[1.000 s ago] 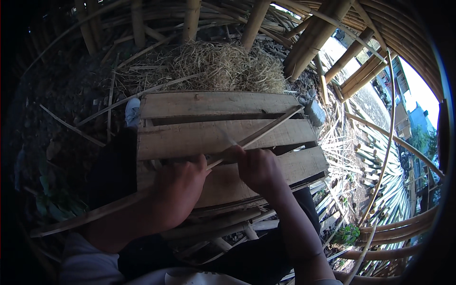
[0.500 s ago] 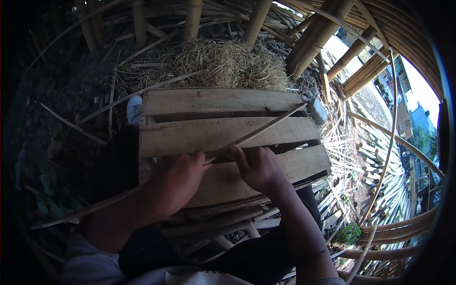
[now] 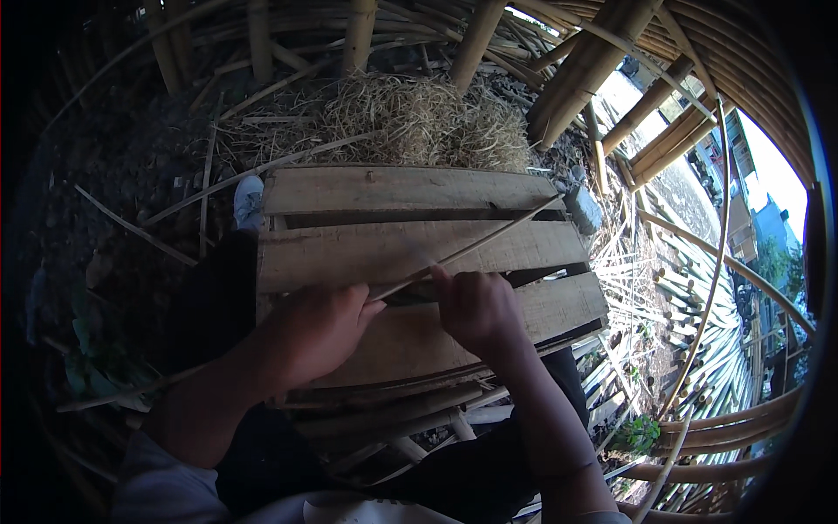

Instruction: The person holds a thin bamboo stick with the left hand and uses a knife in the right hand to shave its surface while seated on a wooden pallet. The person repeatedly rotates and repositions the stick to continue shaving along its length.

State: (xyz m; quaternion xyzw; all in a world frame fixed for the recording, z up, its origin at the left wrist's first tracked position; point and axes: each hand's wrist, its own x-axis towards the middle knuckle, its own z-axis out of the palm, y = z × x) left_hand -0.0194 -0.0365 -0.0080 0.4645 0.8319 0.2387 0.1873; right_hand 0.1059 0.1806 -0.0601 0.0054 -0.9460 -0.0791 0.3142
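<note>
A long, narrow bamboo strip point(image 3: 489, 238) slants over the wooden slatted bench, its far end near the bench's upper right corner. My left hand point(image 3: 323, 327) is closed around it, and the strip comes out again beyond my left forearm at the lower left. Beside it, my right hand point(image 3: 478, 310) is closed in a fist, its thumb against the strip. A thin, blade-like tool point(image 3: 414, 249), smeared by motion, juts up and left from the right hand; its handle is hidden in the fist.
The slatted bench point(image 3: 419, 188) has gaps between its planks. Behind it lies a heap of bamboo shavings point(image 3: 419, 118) before upright bamboo poles point(image 3: 359, 39). A grey block point(image 3: 583, 210) sits off its right corner. Many cut bamboo lengths point(image 3: 707, 349) spread at right.
My right hand has moved slightly right, away from my left hand, which has shifted slightly down and left. The blade-like tool now shows as a blur above the strip.
</note>
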